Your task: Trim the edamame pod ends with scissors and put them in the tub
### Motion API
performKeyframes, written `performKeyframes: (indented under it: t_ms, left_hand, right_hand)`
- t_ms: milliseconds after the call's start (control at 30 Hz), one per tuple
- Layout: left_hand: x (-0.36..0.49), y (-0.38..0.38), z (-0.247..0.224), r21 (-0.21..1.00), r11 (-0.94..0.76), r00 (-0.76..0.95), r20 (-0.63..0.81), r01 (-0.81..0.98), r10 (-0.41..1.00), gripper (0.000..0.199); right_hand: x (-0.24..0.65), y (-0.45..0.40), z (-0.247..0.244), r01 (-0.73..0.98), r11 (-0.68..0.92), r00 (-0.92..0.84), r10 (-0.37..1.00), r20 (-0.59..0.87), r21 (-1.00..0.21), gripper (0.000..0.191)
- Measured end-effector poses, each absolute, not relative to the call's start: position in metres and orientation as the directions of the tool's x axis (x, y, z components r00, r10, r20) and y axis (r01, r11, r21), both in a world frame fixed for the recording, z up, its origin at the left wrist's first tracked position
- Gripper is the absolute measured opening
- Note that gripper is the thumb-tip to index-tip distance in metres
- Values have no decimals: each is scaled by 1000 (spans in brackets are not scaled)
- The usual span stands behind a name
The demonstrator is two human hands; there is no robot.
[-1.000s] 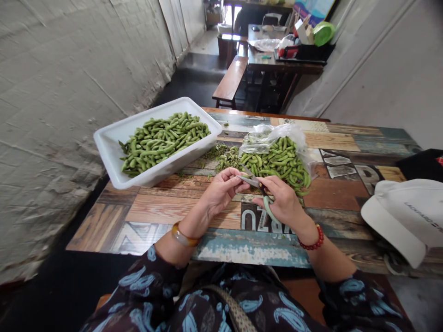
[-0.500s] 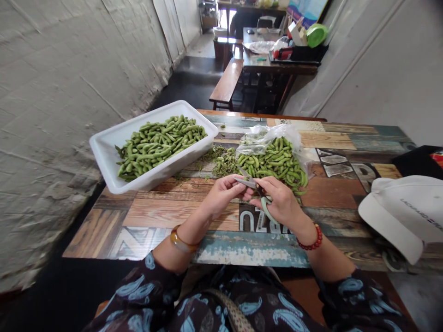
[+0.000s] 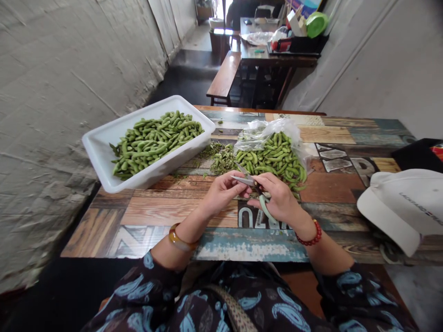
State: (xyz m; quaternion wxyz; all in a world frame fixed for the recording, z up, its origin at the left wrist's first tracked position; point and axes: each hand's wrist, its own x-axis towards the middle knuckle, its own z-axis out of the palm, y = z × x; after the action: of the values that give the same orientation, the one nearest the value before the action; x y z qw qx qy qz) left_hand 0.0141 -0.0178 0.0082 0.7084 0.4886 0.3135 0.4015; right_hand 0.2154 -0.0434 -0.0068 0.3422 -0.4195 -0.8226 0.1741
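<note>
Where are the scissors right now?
In the head view, the scissors are open in the right hand, pointing toward the left hand, by the near edge of the pod pile.

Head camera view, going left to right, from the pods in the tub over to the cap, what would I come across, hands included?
White tub of green pods, left hand, scissors, right hand, red bead bracelet, white cap.
</note>
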Motion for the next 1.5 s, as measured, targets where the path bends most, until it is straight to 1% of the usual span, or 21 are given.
performKeyframes:
  t_ms: [167,567,733,800,867,933,1000,1033,1100,1133,1200,1267,1367,1433,1500]
  left_hand:
    - [15,-18,10,948,194,486,-48,-253,872,28]
    - [14,-17,5,963,137,480,-9,-232,877,29]
    - [13,-16,6,971,113,507,11,-213,862,29]
    - [12,-15,6,968,119,520,14,-221,854,29]
    - [12,-14,6,958,158,506,-16,-240,863,27]
    - [11,-12,4,940,209,457,-65,-271,887,23]
    - [10,-9,2,938,217,389,-100,-269,916,15]
    - [9,-8,1,953,191,353,-100,-233,930,12]
    - [10,-6,-3,995,70,292,-46,-72,955,12]
    - [10,-4,-5,1000,-10,276,2,29,961,15]
    - [13,-3,-10,967,-162,285,101,199,953,22]
    - [18,-2,-15,915,-269,327,167,301,930,23]
    - [28,-3,-18,824,-373,391,204,426,897,22]
    - [37,-5,-17,726,-433,439,200,534,876,23]
    - [47,-7,-15,581,-493,497,168,648,852,25]
  right_hand:
    - [216,-44,-7,558,601,-428,799,422,-572,57]
    - [215,-44,-5,583,615,-426,788,444,-531,48]
    - [216,-44,-6,600,597,-412,801,434,-533,44]
    - [220,-42,-4,619,570,-356,816,455,-539,43]
    - [227,-39,-1,654,517,-249,837,488,-553,44]
    - [234,-36,2,690,454,-142,848,510,-563,43]
    - [238,-34,5,711,416,-85,852,517,-568,41]
    - [239,-33,5,713,412,-80,852,518,-567,41]
    - [238,-34,4,707,427,-94,847,524,-563,41]
    - [237,-34,3,703,439,-108,843,527,-559,40]
    - [235,-35,1,697,460,-133,837,531,-550,39]
    - [234,-35,0,695,463,-135,836,532,-550,39]
    - [235,-34,0,699,444,-121,846,520,-560,39]
    - [236,-33,-1,703,446,-125,845,521,-554,39]
    - [235,-33,-3,708,455,-138,840,525,-540,39]
